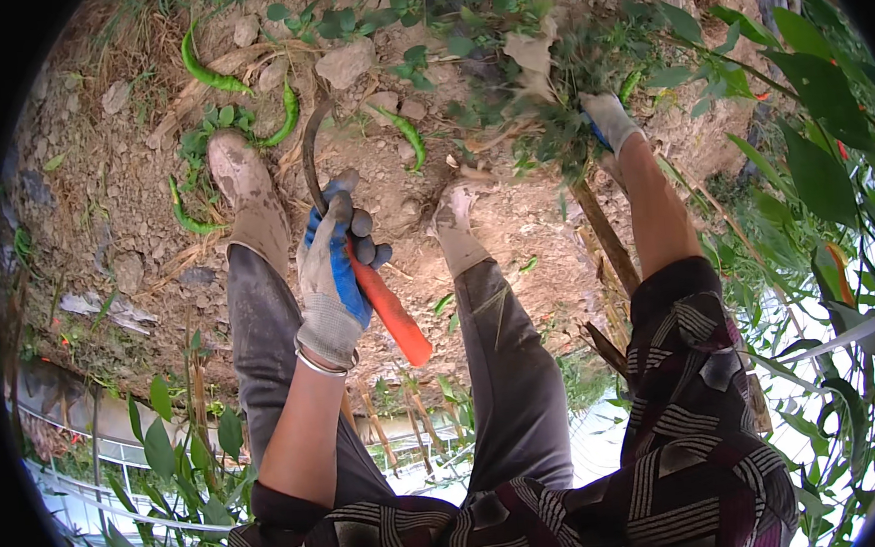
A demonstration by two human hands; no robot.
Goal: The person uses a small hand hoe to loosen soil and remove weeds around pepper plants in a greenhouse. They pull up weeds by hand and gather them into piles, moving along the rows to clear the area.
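My left hand (337, 257), in a grey and blue work glove, is closed around the orange handle (393, 306) of a hand tool. The tool's curved dark metal shank (310, 150) reaches forward to the soil, where its working end is hard to make out. Off to the right, my right hand (610, 121), gloved alike, grips a blurred clump of green weeds (565, 89) low down; its fingers are partly hidden by leaves. Long green chili peppers lie around the tool: one (285, 117) beside my boot, another (408, 136) to the right of the shank.
More green chilies (207, 68) (187, 213) lie on the cloddy soil (132, 194). My muddy boots (240, 176) (455, 220) stand apart. A stone (346, 62) sits ahead. Leafy pepper plants (810, 108) crowd the right side, and a woody stem (606, 233) slants near my right forearm.
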